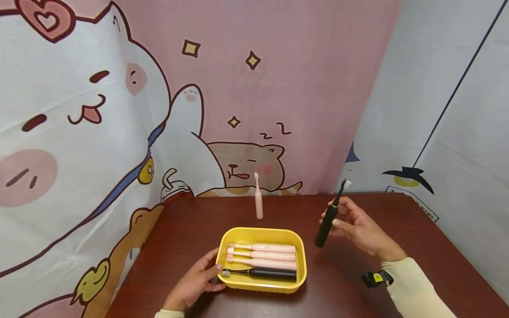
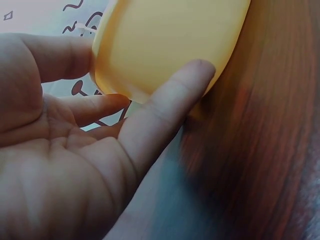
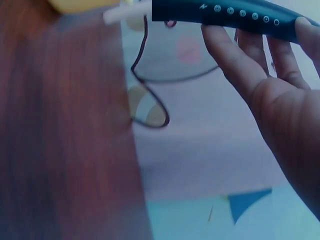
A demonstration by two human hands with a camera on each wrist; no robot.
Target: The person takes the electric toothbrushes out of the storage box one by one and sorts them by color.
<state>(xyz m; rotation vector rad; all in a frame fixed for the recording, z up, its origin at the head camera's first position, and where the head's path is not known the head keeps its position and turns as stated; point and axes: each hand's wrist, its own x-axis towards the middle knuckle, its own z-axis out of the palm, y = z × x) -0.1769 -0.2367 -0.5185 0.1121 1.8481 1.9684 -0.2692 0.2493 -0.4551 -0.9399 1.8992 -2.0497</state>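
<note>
My right hand [image 1: 359,227] pinches a black electric toothbrush [image 1: 328,221] between thumb and fingers, tilted with its bristle head up. In the right wrist view, a row of small icons shows along the dark handle [image 3: 240,14]. The left hand [image 1: 195,282] grips the left end of a yellow tray [image 1: 262,288], thumb at the rim and fingers around the outside. Three pink electric toothbrushes [image 1: 274,255] lie side by side in the tray, heads to the left. In front of them lies another black electric toothbrush [image 1: 273,274].
One pink electric toothbrush [image 1: 259,205] stands upright on the brown wooden table [image 1: 179,238], behind the tray. A cloth backdrop [image 1: 310,97] with cartoon animals hangs along the table's far edge. A dark band device [image 1: 375,278] sits at the right wrist.
</note>
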